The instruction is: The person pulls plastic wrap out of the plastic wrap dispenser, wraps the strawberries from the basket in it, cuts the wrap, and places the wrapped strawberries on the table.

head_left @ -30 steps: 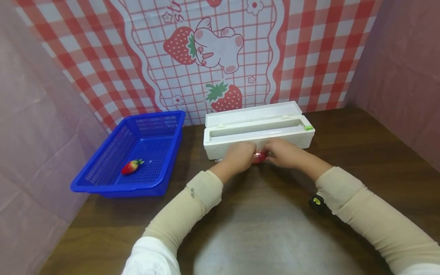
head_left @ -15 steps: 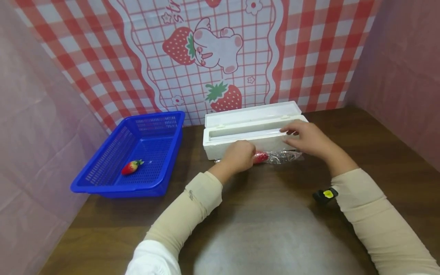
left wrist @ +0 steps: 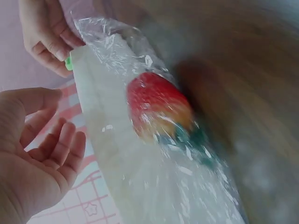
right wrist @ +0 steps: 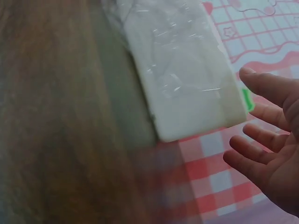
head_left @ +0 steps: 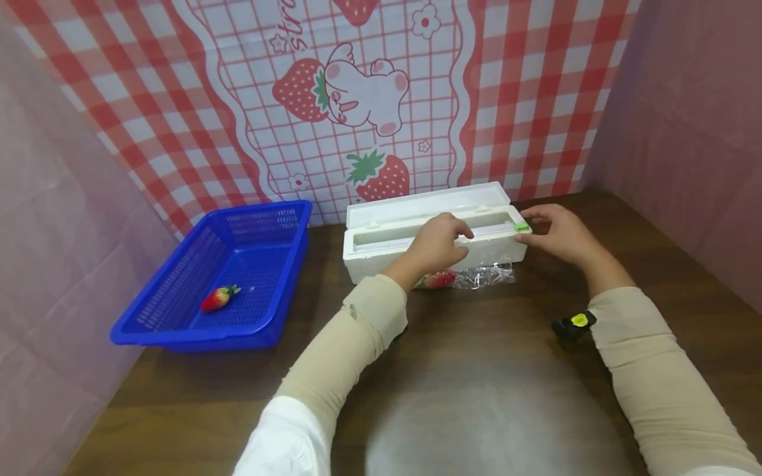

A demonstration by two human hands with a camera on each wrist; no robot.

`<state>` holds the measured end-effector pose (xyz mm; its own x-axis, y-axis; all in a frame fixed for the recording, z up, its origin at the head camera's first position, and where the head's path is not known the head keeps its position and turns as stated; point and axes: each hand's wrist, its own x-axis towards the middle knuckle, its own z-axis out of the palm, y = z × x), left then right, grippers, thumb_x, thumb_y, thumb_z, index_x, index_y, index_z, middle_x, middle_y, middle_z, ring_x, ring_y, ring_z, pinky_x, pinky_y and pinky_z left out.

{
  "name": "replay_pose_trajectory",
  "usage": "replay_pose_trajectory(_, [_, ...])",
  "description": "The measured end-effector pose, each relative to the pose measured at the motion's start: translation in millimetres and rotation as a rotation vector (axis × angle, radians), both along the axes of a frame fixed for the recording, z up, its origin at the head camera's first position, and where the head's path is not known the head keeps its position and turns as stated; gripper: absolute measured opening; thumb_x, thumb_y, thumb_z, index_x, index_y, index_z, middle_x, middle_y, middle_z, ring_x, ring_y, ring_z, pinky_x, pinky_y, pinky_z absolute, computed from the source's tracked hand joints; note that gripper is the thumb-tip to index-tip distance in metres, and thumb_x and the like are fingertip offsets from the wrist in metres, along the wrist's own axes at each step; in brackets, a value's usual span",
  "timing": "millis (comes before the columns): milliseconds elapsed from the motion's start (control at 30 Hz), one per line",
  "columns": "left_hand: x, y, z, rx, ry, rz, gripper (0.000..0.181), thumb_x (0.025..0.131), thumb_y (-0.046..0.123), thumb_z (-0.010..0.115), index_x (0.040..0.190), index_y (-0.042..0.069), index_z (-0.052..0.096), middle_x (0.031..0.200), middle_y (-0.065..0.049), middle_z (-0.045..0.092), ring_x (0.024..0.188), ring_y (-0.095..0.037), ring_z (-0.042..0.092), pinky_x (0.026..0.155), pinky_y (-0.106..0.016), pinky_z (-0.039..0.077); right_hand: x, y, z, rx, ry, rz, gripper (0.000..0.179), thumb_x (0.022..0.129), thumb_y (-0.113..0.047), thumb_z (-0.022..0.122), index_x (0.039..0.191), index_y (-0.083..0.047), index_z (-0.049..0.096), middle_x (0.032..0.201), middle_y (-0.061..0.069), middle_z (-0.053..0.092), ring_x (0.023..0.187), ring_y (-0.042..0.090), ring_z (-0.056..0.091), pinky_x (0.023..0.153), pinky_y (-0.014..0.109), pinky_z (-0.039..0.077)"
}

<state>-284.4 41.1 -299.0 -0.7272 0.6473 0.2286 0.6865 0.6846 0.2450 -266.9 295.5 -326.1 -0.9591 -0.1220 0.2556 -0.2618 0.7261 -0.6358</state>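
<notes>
A long white cling film box (head_left: 488,254) with its lid raised stands at the back of the table. A strawberry (left wrist: 156,105) lies along its front under clear plastic film (left wrist: 173,172). My left hand (head_left: 434,246) hovers over the box's front, fingers loosely bent and holding nothing; the left wrist view shows its palm (left wrist: 32,154). At the box's right end is my right hand (head_left: 562,233), thumb and fingers spread around the corner beside a small green slider (head_left: 522,227). In the right wrist view the index finger is close to this slider; contact cannot be told.
On the left a blue plastic basket (head_left: 274,264) contains another strawberry (head_left: 219,299). Behind the box hangs a red and white checked cloth (head_left: 524,86). The brown wooden table (head_left: 476,370) extends in front; pink cloth (head_left: 684,132) covers the sides.
My left hand has let go of the wrapped strawberry and risen over the box. The right hand has left the film and moved right to the box's end. The head view has shifted slightly.
</notes>
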Motion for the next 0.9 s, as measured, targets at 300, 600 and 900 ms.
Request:
replay_pose_trajectory(300, [-23.4,43.7,1.6,0.098,-0.110,-0.014,0.027,0.087,0.018,0.072,0.113,0.011,0.073,0.105,-0.002,0.071,0.096,-0.011,0.064,0.081,-0.014,0.047,-3.3,0,-11.9,-0.083,-0.076,-0.007,0.065,0.089,-0.030,0.072,0.140,0.003,0.047,0.134,0.030,0.051,0.123,0.046,0.049,0.094,0.052,0.048])
replay_pose_trajectory(600, [-38.0,75.2,-0.9,0.050,-0.102,-0.036,0.026,0.089,0.018,0.067,0.114,0.016,0.074,0.102,0.004,0.072,0.094,-0.004,0.062,0.080,-0.011,0.044,-5.0,1,-24.3,-0.131,0.031,-0.009,0.048,0.089,-0.025,0.072,0.126,0.003,0.061,0.120,0.029,0.061,0.100,0.035,0.063,0.063,0.013,0.048])
replay_pose_trajectory(900, [-28.3,92.9,13.5,-0.080,-0.041,-0.049,0.025,0.091,0.017,0.067,0.115,0.018,0.074,0.111,0.009,0.071,0.102,-0.003,0.061,0.085,-0.009,0.042,-5.2,5,-29.0,-0.171,0.022,-0.044,0.053,0.089,-0.027,0.072,0.128,0.007,0.059,0.117,0.031,0.062,0.079,-0.012,0.052,0.063,0.011,0.048])
